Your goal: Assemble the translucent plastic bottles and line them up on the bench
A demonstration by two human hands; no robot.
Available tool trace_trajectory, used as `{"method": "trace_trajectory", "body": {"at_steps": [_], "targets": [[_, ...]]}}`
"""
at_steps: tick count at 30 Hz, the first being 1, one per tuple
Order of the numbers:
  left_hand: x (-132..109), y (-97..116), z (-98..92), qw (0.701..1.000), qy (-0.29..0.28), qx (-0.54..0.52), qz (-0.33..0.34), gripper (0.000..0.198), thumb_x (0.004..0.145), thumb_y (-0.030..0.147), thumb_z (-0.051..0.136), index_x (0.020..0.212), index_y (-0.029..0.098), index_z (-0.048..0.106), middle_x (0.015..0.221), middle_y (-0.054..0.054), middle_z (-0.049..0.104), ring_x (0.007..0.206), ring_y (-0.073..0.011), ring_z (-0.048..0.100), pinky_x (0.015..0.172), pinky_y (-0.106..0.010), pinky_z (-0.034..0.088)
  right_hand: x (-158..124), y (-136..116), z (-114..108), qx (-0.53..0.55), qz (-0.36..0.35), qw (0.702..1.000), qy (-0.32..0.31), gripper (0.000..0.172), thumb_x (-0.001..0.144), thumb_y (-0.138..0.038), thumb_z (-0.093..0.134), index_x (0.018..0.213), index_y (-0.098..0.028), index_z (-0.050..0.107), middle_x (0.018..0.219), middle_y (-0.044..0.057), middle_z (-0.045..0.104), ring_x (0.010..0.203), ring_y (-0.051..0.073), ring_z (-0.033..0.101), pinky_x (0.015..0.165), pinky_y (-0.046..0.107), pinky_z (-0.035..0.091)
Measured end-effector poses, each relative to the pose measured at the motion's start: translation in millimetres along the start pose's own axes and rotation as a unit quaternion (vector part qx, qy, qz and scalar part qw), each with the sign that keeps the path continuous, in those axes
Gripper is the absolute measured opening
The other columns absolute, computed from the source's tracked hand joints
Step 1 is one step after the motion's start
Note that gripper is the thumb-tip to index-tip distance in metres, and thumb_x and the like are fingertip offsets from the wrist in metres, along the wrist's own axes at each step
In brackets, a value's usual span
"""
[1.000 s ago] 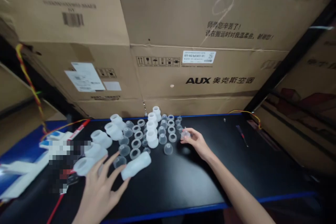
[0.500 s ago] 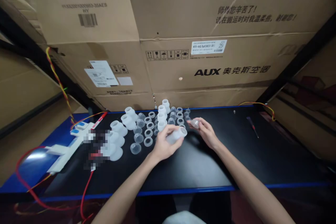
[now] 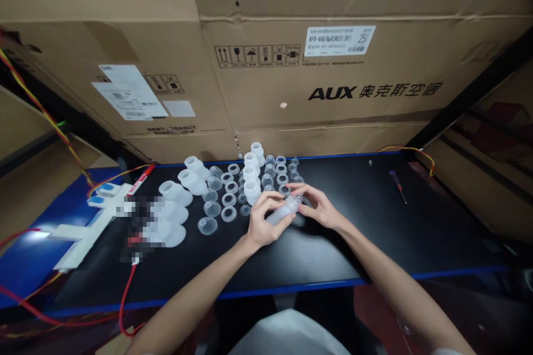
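Observation:
My left hand (image 3: 262, 221) is wrapped round a frosted, translucent baby bottle (image 3: 281, 213), tilted with its mouth to the upper right. At that mouth, the fingers of my right hand (image 3: 320, 208) are closed on a small clear bottle nipple (image 3: 297, 198), partly hidden by the fingertips. Bottle and nipple appear to touch. Just beyond both hands stand white bottles (image 3: 251, 191) in a column, with screw rings (image 3: 281, 168) and clear domed caps (image 3: 270, 170) to their right. More small nipples (image 3: 293, 162) lie at the back.
Further left on the black tabletop (image 3: 358, 233) are domed caps (image 3: 207, 226), rings (image 3: 229, 214) and more bottles (image 3: 175, 193). A white power strip (image 3: 89, 238) with red cables lies at the left edge. A screwdriver (image 3: 398, 187) is at the right. Behind stands a large cardboard box (image 3: 258, 116).
My right hand has brought the nipple left and onto the bottle's mouth; before, the two were apart. The left hand still grips the bottle. The head view has tilted down and closer.

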State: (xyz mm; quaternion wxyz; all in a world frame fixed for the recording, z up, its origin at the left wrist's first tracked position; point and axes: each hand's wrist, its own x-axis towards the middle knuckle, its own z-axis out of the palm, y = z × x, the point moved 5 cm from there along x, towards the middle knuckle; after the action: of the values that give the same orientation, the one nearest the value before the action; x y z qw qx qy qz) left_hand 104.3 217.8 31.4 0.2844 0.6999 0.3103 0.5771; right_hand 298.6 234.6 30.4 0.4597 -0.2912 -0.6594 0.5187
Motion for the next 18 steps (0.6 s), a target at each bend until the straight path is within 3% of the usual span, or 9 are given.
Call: {"method": "trace_trajectory", "body": {"at_steps": [5, 8, 11, 13, 14, 16, 18], "targets": [[-1.3, -9.5, 0.9, 0.992, -0.023, -0.108, -0.065, 0.026, 0.085, 0.035, 0.087, 0.092, 0.018, 0.068, 0.105, -0.010, 0.073, 0.092, -0.0227, 0.077, 0.067, -0.030, 0.064, -2.0, -0.3, 3.3, -0.004, 0.012, 0.999, -0.037, 0.044, 0.099, -0.053, 0.076, 0.135, -0.027, 0.073, 0.134, 0.011, 0.073, 0.124, 0.030, 0.067, 0.111, 0.046, 0.050], [-2.6, -11.3, 0.7, 0.993, -0.023, -0.098, -0.067, 0.028, 0.084, 0.036, 0.088, 0.093, 0.019, 0.068, 0.107, -0.009, 0.070, 0.093, -0.0215, 0.075, 0.064, -0.028, 0.062, -2.6, -0.3, 0.3, -0.079, 0.027, 0.997, -0.001, 0.054, 0.093, -0.056, 0.082, 0.136, -0.026, 0.073, 0.124, 0.009, 0.074, 0.109, 0.027, 0.066, 0.100, 0.041, 0.052], [-0.8, -8.3, -1.3, 0.997, -0.016, -0.067, -0.042, 0.027, 0.083, 0.035, 0.088, 0.093, 0.019, 0.069, 0.106, -0.008, 0.069, 0.088, -0.0187, 0.073, 0.062, -0.025, 0.060, -2.4, -2.4, -5.8, -0.151, 0.022, 0.987, 0.046, 0.045, 0.085, -0.065, 0.085, 0.099, -0.022, 0.079, 0.084, 0.003, 0.066, 0.079, 0.020, 0.057, 0.081, 0.035, 0.051], [1.2, -6.1, -3.7, 0.998, -0.005, -0.056, -0.032, 0.028, 0.083, 0.035, 0.089, 0.092, 0.019, 0.068, 0.104, -0.008, 0.070, 0.086, -0.0182, 0.072, 0.061, -0.025, 0.059, -2.9, -6.1, -10.7, -0.139, 0.006, 0.988, 0.069, 0.049, 0.090, -0.068, 0.079, 0.077, -0.021, 0.070, 0.072, 0.000, 0.057, 0.071, 0.018, 0.051, 0.076, 0.034, 0.049], [2.0, -5.1, -4.8, 0.998, -0.001, -0.056, -0.030, 0.028, 0.083, 0.035, 0.089, 0.092, 0.018, 0.068, 0.101, -0.008, 0.070, 0.085, -0.0181, 0.072, 0.061, -0.025, 0.058, -3.4, -8.3, -13.2, -0.115, 0.000, 0.990, 0.077, 0.048, 0.092, -0.067, 0.077, 0.078, -0.022, 0.069, 0.074, 0.001, 0.059, 0.072, 0.019, 0.053, 0.076, 0.034, 0.050], [2.5, -3.6, -5.1, 0.998, -0.005, -0.063, -0.030, 0.028, 0.083, 0.034, 0.089, 0.094, 0.019, 0.068, 0.097, -0.007, 0.070, 0.083, -0.0183, 0.072, 0.061, -0.025, 0.057, -4.3, -12.3, -15.4, -0.055, 0.000, 0.996, 0.065, 0.038, 0.091, -0.061, 0.081, 0.101, -0.024, 0.073, 0.093, 0.004, 0.068, 0.086, 0.022, 0.062, 0.084, 0.036, 0.053], [1.4, -2.5, -2.8, 0.997, -0.025, -0.073, -0.032, 0.029, 0.082, 0.034, 0.089, 0.097, 0.019, 0.070, 0.094, -0.006, 0.070, 0.082, -0.0190, 0.072, 0.062, -0.026, 0.058, -4.8, -14.9, -12.0, -0.009, 0.018, 1.000, 0.013, 0.054, 0.088, -0.055, 0.086, 0.132, -0.028, 0.068, 0.117, 0.008, 0.072, 0.106, 0.027, 0.067, 0.093, 0.039, 0.055]]}}
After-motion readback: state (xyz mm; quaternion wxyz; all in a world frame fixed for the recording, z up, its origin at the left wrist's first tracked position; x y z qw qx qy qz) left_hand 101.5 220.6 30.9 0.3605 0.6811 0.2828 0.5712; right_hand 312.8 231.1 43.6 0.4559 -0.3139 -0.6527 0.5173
